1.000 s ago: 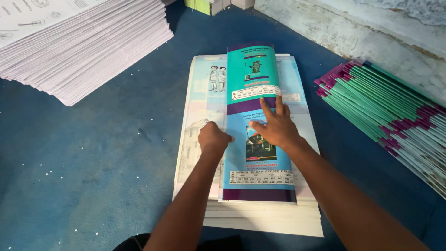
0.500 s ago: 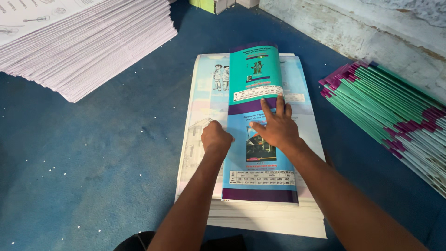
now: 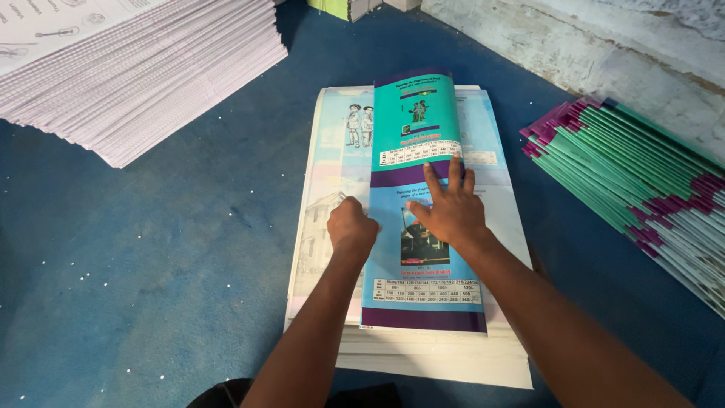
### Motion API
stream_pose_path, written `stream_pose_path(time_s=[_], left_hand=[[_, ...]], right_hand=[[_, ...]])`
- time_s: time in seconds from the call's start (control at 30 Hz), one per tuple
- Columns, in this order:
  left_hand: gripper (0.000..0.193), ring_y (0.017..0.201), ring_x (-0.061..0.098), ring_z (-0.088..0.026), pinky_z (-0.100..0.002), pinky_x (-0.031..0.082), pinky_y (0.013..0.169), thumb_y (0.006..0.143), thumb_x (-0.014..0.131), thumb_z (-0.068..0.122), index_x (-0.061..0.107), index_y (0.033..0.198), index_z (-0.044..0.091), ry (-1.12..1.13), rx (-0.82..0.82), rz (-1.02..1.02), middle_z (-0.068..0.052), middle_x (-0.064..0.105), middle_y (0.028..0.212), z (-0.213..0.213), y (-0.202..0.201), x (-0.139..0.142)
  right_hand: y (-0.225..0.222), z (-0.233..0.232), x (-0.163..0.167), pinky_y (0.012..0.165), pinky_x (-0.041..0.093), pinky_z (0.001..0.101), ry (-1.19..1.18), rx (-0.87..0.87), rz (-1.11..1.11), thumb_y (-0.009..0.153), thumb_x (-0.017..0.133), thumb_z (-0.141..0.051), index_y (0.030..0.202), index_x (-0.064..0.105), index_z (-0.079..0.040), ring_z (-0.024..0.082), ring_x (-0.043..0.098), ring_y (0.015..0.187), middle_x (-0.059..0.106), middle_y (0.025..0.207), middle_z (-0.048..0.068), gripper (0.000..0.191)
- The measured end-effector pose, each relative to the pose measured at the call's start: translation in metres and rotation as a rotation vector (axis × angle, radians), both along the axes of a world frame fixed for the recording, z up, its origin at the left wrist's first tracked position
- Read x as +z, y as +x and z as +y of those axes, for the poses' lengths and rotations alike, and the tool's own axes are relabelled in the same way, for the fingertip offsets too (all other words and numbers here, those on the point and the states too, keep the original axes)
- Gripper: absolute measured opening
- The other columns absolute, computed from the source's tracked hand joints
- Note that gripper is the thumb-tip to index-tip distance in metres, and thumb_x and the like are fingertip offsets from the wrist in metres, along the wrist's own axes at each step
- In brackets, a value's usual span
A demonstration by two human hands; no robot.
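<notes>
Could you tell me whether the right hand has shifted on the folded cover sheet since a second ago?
No. The right hand stays flat just below the purple band.

We see a place where books get made, like a print or binding shop. Big stacks of white printed sheets [image 3: 143,68] and green and purple booklet covers [image 3: 642,189] sit on a blue floor [image 3: 151,249].
</notes>
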State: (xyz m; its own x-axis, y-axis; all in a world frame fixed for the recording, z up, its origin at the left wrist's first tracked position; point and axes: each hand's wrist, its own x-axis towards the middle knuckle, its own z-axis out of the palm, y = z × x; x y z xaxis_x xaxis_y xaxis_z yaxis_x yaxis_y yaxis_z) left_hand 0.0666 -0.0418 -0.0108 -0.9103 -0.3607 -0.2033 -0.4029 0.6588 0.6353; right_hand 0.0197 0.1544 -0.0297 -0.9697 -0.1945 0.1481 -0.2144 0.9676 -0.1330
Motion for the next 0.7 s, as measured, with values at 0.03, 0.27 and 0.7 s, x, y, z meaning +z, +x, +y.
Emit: stream_pose_path(time_s=[0.03,0.27,0.7], left_hand=[[0.041,0.104,0.072,-0.036,-0.043,0.058,0.09,0.074,0.085,0.011,0.068,0.111,0.006,0.001,-0.013,0.018,-0.019,0.074,0.106,0.001,0.0,0.0],[0.03,0.121,0.057,-0.04,-0.045,0.055,0.094,0.088,0.07,0.013,0.071,0.118,0.012,-0.32,-0.309,-0.064,-0.02,0.055,0.13,0.021,-0.019,-0.004],[0.054,0.127,0.051,-0.037,-0.045,0.054,0.098,0.075,0.089,0.035,0.07,0.116,0.006,-0.433,-0.583,-0.098,-0.018,0.057,0.128,0.047,-0.051,-0.002]], right_hand=[[0.001,0.0,0.0,0.088,0.055,0.0634,-0.003,-0.003,0.002,0.081,0.063,-0.073,0.156,0.042,-0.024,0.062,0.024,0.143,0.015,0.163,0.031,0.093],[0.005,0.0,-0.001,0.101,0.041,0.0688,0.049,-0.001,0.033,0.081,0.06,-0.075,0.153,0.047,-0.026,0.057,0.021,0.147,0.018,0.164,0.03,0.088],[-0.003,0.013,-0.03,0.11,0.021,0.0759,0.005,0.048,0.086,0.087,0.05,-0.077,0.154,0.047,-0.026,0.055,0.022,0.147,0.028,0.158,0.035,0.085]])
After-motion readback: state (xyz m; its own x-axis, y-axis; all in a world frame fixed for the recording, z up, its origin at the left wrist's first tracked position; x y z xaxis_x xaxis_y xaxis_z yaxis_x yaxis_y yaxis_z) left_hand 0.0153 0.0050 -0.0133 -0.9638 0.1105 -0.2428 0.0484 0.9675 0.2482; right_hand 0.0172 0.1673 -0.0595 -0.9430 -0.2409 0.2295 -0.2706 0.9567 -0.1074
